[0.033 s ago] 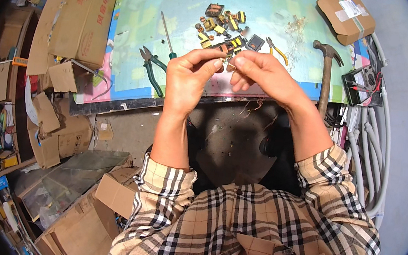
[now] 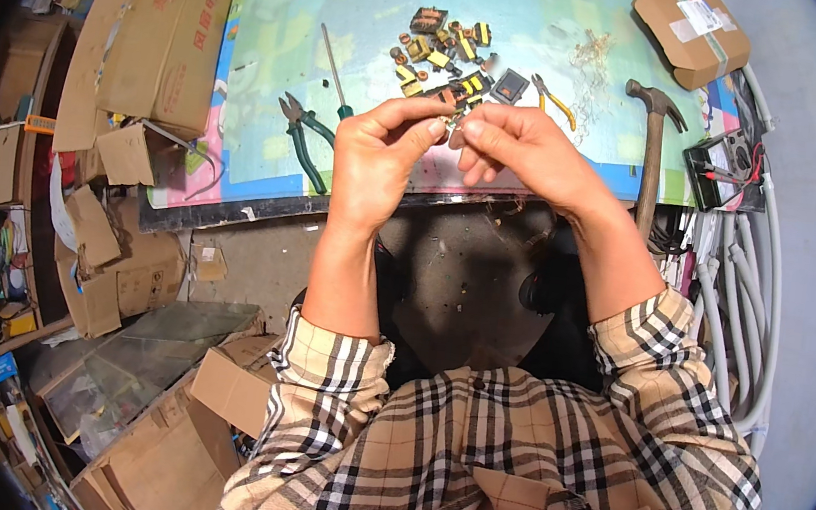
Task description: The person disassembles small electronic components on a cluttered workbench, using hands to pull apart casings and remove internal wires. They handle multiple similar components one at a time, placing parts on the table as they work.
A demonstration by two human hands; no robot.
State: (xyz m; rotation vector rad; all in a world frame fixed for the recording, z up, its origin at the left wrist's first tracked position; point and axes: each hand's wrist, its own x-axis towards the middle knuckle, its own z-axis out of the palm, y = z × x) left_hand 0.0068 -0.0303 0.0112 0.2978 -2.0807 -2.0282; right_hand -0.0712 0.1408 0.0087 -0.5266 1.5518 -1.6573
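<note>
Both hands meet over the near edge of the table. My left hand [image 2: 376, 156] is closed, thumb and forefinger pinching a small part mostly hidden by the fingers. Close against it, my right hand [image 2: 526, 148] is also pinched closed at the same spot; what its fingertips hold is too small to make out. Thin copper-coloured wire [image 2: 517, 229] dangles in loose, blurred strands below the right hand. Just beyond the fingertips lies a pile of small transformers and coils [image 2: 441, 57], black, yellow and copper. A black square piece [image 2: 510, 86] sits beside the pile.
Green-handled cutters [image 2: 306, 138] and a screwdriver [image 2: 336, 71] lie left. Yellow-handled nippers [image 2: 557, 106], wire scraps [image 2: 592, 52], a claw hammer [image 2: 652, 152] and a meter with red leads [image 2: 717, 174] lie right. Cardboard boxes [image 2: 166, 36] stand at left; a smaller box [image 2: 695, 36] is far right.
My right hand has shifted very slightly, and the dangling wire strands have swung and blurred. The left hand stays nearly in place.
</note>
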